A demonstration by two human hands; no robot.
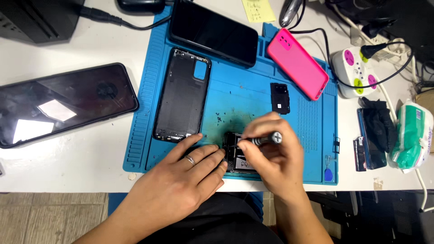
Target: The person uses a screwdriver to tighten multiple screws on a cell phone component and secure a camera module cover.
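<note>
From the head camera, your right hand (275, 153) pinches a screwdriver (266, 139), its tip down on the opened phone (237, 158) at the blue mat's (235, 95) near edge. Your left hand (190, 174) lies flat, fingers (212, 156) steadying the phone's left side.

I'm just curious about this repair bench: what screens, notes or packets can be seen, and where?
Phone screen: left of the blue mat, dark, glossy, reflecting light.
Second phone screen: top of the mat, black, unlit.
Sticky note: top edge, pale yellow, square.
Soft packet: far right, white and green.
</note>
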